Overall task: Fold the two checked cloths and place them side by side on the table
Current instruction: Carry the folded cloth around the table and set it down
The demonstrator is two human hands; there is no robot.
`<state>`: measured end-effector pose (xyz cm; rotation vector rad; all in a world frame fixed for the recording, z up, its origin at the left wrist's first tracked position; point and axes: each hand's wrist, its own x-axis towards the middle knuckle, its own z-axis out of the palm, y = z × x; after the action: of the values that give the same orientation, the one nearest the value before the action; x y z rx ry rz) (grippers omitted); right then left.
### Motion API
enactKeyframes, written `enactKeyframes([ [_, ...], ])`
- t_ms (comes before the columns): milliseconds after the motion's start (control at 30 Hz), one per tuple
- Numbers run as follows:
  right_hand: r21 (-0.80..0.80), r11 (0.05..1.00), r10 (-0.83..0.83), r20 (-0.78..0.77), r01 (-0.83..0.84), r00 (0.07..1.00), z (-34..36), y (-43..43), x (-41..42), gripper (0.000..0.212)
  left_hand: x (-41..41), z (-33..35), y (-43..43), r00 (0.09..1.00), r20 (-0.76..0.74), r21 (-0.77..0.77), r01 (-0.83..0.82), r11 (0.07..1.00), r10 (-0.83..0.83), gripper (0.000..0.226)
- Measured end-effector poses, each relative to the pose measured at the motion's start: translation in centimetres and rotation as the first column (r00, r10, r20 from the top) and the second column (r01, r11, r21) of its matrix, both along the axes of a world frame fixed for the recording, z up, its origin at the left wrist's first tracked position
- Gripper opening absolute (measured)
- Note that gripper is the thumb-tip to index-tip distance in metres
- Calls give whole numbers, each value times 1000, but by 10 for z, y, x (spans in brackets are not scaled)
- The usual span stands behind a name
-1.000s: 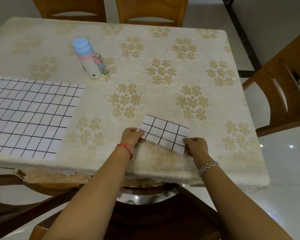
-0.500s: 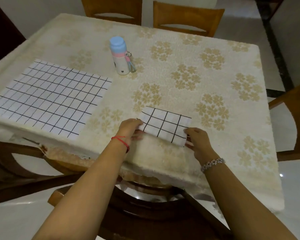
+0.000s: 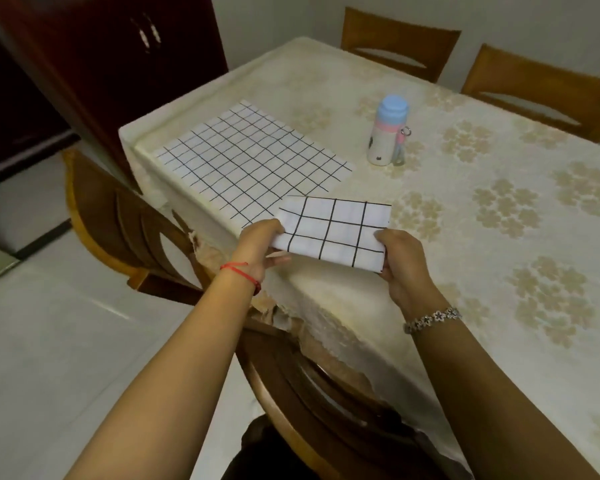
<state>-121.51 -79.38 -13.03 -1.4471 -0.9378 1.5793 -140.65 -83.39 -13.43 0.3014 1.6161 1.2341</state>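
While I hold the folded cloth (image 3: pixel 335 233) over the near edge of the table (image 3: pixel 465 244), left hand (image 3: pixel 260 245) and right hand (image 3: pixel 400 261) each pinch one end. By my reading, half done: the unfolded cloth (image 3: pixel 246 157) lies flat (far-left corner), awaiting folding and pairing.

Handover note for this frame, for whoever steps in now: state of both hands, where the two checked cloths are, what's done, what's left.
Left hand: pinches the left end of the folded cloth.
Right hand: grips its right end.
Folded cloth: a small rectangle held over the near edge of the table; whether it touches the top cannot be told.
Second cloth: spread flat on the table's left part, unfolded.
Done: one cloth folded.
Left: set it down, fold the second cloth, lay both side by side.
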Motion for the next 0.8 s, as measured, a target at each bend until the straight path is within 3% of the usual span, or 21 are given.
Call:
enactKeyframes([
  [267, 77, 970, 237, -68, -232, 969, 27, -18, -88, 18, -75, 34, -50, 974, -18, 86, -224, 971, 226, 15],
  [567, 100, 953, 296, -103, -286, 950, 43, -52, -178, 18, -144, 55, -106, 907, -115, 127, -391, 912, 405, 3],
  [667, 114, 943, 323, -81, -313, 943, 43, -65, -210, 17, -170, 59, -129, 889, -131, 154, -419, 895, 439, 15],
  [800, 132, 921, 373, -34, -366, 927, 43, -89, -256, 17, -206, 59, -162, 861, -157, 176, -457, 872, 483, 12],
])
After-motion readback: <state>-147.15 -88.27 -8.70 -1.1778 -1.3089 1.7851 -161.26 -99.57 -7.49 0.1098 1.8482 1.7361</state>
